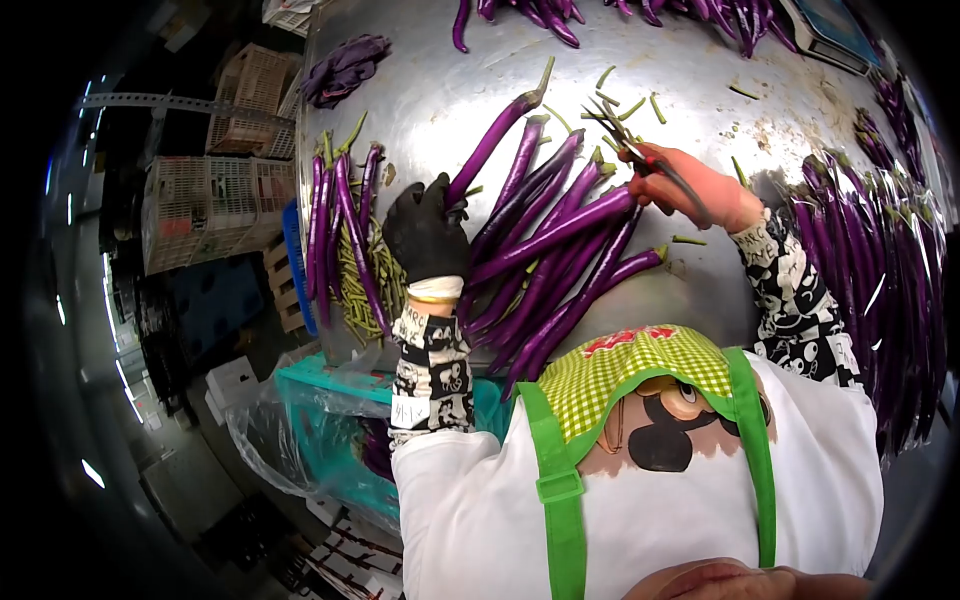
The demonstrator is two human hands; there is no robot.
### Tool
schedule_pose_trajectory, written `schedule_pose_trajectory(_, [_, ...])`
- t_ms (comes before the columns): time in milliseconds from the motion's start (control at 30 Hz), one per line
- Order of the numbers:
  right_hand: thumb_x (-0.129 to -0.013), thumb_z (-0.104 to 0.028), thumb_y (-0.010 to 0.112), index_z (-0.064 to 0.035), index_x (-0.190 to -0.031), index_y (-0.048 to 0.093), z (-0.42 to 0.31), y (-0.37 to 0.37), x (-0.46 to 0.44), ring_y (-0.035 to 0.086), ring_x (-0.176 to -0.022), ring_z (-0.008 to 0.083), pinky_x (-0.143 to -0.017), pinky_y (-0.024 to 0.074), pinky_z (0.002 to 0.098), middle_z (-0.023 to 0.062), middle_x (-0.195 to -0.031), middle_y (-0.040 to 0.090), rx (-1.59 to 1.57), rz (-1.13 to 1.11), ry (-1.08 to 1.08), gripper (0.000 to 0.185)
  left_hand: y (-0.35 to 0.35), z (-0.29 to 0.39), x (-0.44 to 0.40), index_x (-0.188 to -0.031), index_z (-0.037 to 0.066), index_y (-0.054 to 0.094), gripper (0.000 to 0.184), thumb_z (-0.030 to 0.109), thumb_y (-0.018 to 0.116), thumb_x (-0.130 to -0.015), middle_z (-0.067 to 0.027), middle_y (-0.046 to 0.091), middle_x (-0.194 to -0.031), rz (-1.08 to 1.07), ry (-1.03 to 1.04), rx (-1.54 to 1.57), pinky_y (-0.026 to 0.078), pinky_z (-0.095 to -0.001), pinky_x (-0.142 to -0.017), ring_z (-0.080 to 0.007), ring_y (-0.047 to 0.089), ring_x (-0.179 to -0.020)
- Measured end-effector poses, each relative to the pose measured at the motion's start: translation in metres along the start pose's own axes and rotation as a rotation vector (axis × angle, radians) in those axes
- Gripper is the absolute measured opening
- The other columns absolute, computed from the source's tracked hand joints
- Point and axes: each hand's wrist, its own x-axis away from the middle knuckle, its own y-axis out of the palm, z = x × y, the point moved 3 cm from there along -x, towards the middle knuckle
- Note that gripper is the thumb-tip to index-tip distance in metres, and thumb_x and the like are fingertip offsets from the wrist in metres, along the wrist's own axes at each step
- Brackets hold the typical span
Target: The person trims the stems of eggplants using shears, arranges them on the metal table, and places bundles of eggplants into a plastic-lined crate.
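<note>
My left hand (427,232), in a black glove, is closed around a long purple eggplant (495,142) whose green stem points away from me. My right hand (690,188) grips a pair of scissors (612,122), with the blades apart and pointing up and left, near that stem but not touching it. Between and below my hands lies a loose heap of long eggplants (560,245), with stems mostly toward the far side. Several cut green stem pieces (657,108) are scattered near the scissors.
More eggplants (340,230) and a pile of green cuttings (360,270) lie on the left of the metal table (430,60). A dark crumpled glove (345,70) is at the far left. Plastic-wrapped eggplants (870,290) are at right, a teal crate (330,410) below left.
</note>
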Motion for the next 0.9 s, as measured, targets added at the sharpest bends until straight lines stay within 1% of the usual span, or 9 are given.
schedule_pose_trajectory(67, [-0.093, -0.027, 0.056, 0.0016, -0.111, 0.052, 0.0, 0.005, -0.004, 0.048, -0.064, 0.0135, -0.059, 0.0423, 0.0294, 0.0033, -0.074, 0.054, 0.064, 0.153, -0.287, 0.034, -0.008, 0.014, 0.002, -0.118, 0.017, 0.071, 0.043, 0.011, 0.077, -0.076, -0.0159, 0.06, -0.105, -0.178, -0.18, 0.034, 0.05, -0.0457, -0.083, -0.0351, 0.062, -0.095])
schedule_pose_trajectory(167, [-0.093, -0.027, 0.058, 0.002, -0.109, 0.051, -0.006, 0.005, -0.001, 0.047, -0.068, 0.0139, -0.063, 0.0428, 0.0304, 0.0039, -0.074, 0.052, -0.004, 0.131, -0.303, 0.033, -0.01, 0.022, 0.008, -0.12, 0.017, 0.07, 0.043, 0.008, 0.074, -0.078, -0.0166, 0.059, -0.105, -0.163, -0.153, 0.056, 0.052, -0.0445, -0.079, -0.0351, 0.063, -0.094])
schedule_pose_trajectory(267, [-0.096, -0.031, 0.059, -0.0015, -0.141, 0.043, 0.008, 0.001, -0.005, 0.051, -0.077, 0.0077, -0.064, 0.0428, 0.0217, 0.0011, -0.092, 0.057, 0.035, 0.055, -0.248, 0.056, -0.01, 0.029, 0.013, -0.121, 0.017, 0.07, 0.043, 0.009, 0.075, -0.079, -0.016, 0.059, -0.104, -0.159, -0.11, 0.127, 0.052, -0.0446, -0.08, -0.0344, 0.063, -0.094])
schedule_pose_trajectory(633, [-0.097, -0.022, 0.057, -0.0033, -0.121, 0.058, 0.013, 0.007, 0.026, 0.042, -0.063, 0.0058, -0.056, 0.0385, 0.0233, -0.0027, -0.078, 0.052, -0.097, 0.264, -0.074, 0.031, 0.004, 0.031, 0.015, -0.128, 0.019, 0.065, 0.04, 0.019, 0.069, -0.089, -0.0161, 0.06, -0.116, -0.262, -0.046, 0.252, 0.051, -0.0441, -0.086, -0.0337, 0.063, -0.101])
schedule_pose_trajectory(667, [-0.095, -0.028, 0.06, -0.0006, -0.113, 0.061, 0.02, 0.003, 0.033, 0.058, -0.067, 0.0184, -0.063, 0.0488, 0.0334, 0.0077, -0.083, 0.065, 0.032, 0.347, -0.092, 0.032, 0.01, 0.021, 0.016, -0.129, 0.02, 0.064, 0.039, 0.023, 0.068, -0.091, -0.016, 0.061, -0.114, -0.23, -0.065, 0.267, 0.051, -0.0462, -0.085, -0.0349, 0.064, -0.099])
schedule_pose_trajectory(733, [-0.094, -0.029, 0.061, -0.0014, -0.115, 0.063, 0.045, 0.0, 0.039, 0.067, -0.08, 0.0318, -0.073, 0.0523, 0.0398, 0.017, -0.092, 0.07, 0.334, 0.679, -0.016, 0.034, 0.023, -0.009, 0.013, -0.138, 0.012, 0.055, 0.046, 0.026, 0.064, -0.095, -0.017, 0.063, -0.109, -0.252, -0.269, 0.469, 0.051, -0.0458, -0.083, -0.0336, 0.064, -0.099])
schedule_pose_trajectory(800, [-0.093, -0.031, 0.06, -0.0036, -0.13, 0.054, 0.07, -0.002, 0.049, 0.065, -0.103, 0.0375, -0.089, 0.0505, 0.0435, 0.0232, -0.112, 0.067, 0.429, 0.75, 0.204, 0.047, 0.029, -0.034, 0.002, -0.142, 0.005, 0.049, 0.066, 0.042, 0.068, -0.091, -0.0211, 0.064, -0.11, -0.424, -0.516, 0.582, 0.052, -0.0474, -0.083, -0.0372, 0.065, -0.098])
schedule_pose_trajectory(867, [-0.092, -0.032, 0.06, -0.0042, -0.137, 0.048, 0.087, -0.002, 0.061, 0.063, -0.111, 0.0364, -0.096, 0.0484, 0.0434, 0.0244, -0.12, 0.064, 0.606, 0.792, 0.415, 0.055, 0.024, -0.037, -0.006, -0.143, 0.001, 0.045, 0.089, 0.06, 0.072, -0.082, -0.0274, 0.064, -0.112, -0.195, -0.29, 0.018, 0.052, -0.0513, -0.083, -0.042, 0.065, -0.1])
schedule_pose_trajectory(900, [-0.09, -0.033, 0.06, -0.0036, -0.143, 0.04, 0.091, 0.001, 0.07, 0.061, -0.115, 0.037, -0.099, 0.047, 0.0441, 0.0252, -0.126, 0.059, 0.701, 0.766, 0.407, 0.064, 0.033, -0.054, -0.011, -0.136, 0.0, 0.051, 0.088, 0.064, 0.071, -0.079, -0.0304, 0.064, -0.111, -0.213, -0.282, 0.061, 0.052, -0.0512, -0.084, -0.0441, 0.065, -0.102])
